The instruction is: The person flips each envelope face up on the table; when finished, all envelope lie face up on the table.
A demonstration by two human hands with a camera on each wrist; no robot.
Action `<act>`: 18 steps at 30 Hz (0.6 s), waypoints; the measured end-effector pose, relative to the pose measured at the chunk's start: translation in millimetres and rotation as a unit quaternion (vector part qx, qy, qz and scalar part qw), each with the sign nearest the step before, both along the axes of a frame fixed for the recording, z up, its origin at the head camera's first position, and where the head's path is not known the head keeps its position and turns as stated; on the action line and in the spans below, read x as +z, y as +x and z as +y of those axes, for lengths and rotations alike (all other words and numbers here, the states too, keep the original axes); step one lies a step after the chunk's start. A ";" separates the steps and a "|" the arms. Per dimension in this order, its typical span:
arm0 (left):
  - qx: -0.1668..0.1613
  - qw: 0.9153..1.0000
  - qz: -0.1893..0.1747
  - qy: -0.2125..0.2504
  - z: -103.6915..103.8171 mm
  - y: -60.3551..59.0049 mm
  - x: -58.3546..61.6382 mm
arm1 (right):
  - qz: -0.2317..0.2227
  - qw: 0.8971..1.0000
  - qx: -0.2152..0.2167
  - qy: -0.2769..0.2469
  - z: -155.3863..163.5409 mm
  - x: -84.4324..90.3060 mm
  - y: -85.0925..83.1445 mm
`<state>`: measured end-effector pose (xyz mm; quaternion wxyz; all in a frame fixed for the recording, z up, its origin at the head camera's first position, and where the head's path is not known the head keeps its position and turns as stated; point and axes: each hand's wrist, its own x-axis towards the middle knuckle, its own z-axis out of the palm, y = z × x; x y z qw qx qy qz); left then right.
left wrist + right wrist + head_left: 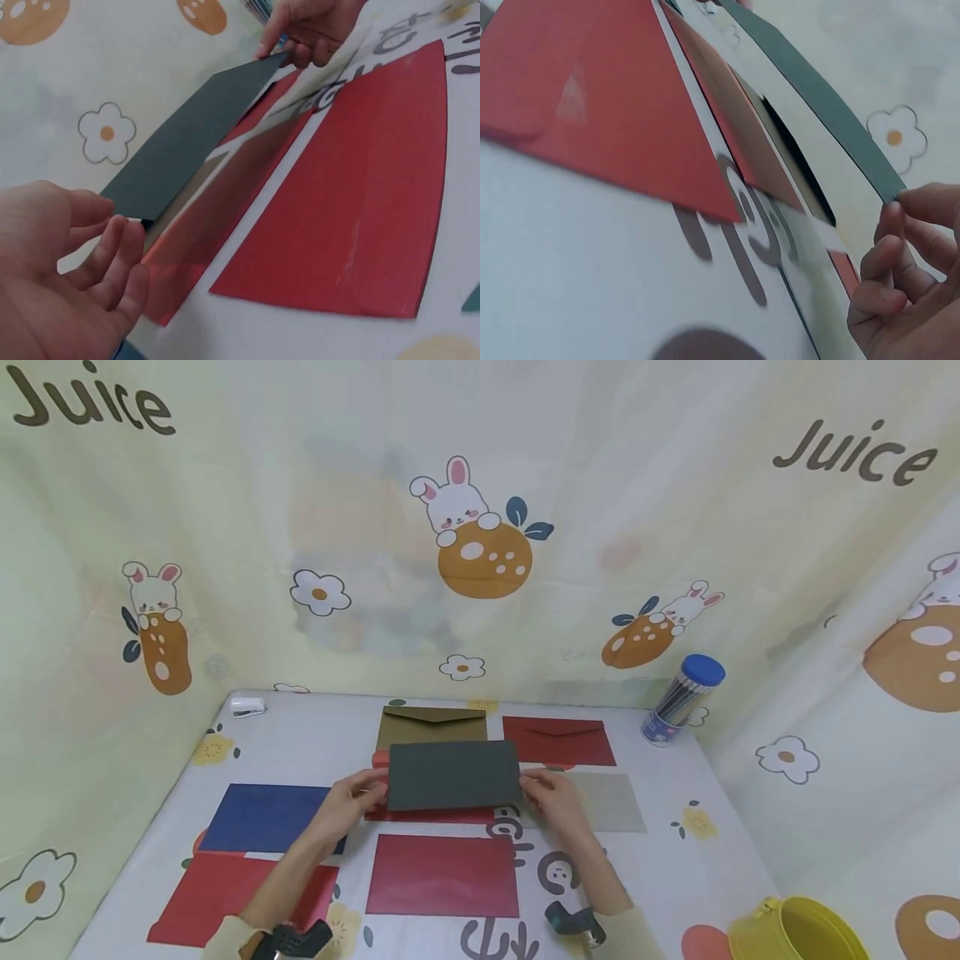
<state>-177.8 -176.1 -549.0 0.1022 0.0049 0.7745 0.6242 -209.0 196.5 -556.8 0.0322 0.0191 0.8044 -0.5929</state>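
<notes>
A dark green envelope (453,775) is held level above the table, one hand at each short end. My left hand (348,807) pinches its left edge between thumb and fingers, while my right hand (557,803) pinches the right edge. In the left wrist view the green envelope (191,139) is clearly raised off the surface. Beneath it lies a red envelope (450,817), mostly covered in the head view. Nearer to me is a crimson envelope (442,875). Behind are a gold envelope (427,718) and a dark red envelope (558,742), their flaps visible.
On the left lie a blue envelope (262,818) and a red one (210,889); a pale grey envelope (615,802) is at the right. A white stapler (247,707), a blue-lidded tub of pencils (678,702) and a yellow bucket (795,931) stand near the table's edges.
</notes>
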 end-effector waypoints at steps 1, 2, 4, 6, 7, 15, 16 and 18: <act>0.003 1.000 -0.005 0.005 2.7 -0.9 -0.7 | -0.002 1.000 -0.005 0.010 3.3 0.0 0.8; 0.003 1.000 -0.009 0.009 5.0 -1.5 -1.2 | -0.003 1.000 -0.008 0.018 5.9 0.7 2.0; 0.007 1.000 -0.016 0.017 8.5 -2.3 -2.1 | -0.003 1.000 -0.009 0.027 9.0 2.3 3.8; 0.012 0.999 -0.022 0.024 10.8 -2.6 -2.3 | -0.003 1.000 -0.009 0.026 10.5 4.3 5.8; 0.014 0.999 -0.024 0.025 11.6 -2.8 -2.5 | -0.002 1.000 -0.007 0.023 11.0 5.4 6.9; 0.021 0.999 -0.019 0.033 12.8 -3.3 0.1 | 0.000 1.000 -0.008 0.013 11.7 11.9 10.7; 0.022 0.999 -0.017 0.034 12.5 -3.2 1.4 | 0.000 1.000 -0.009 0.010 11.5 12.1 10.2; 0.021 0.999 -0.012 0.031 11.9 -2.9 3.5 | 0.002 1.000 -0.009 0.001 11.1 12.8 9.3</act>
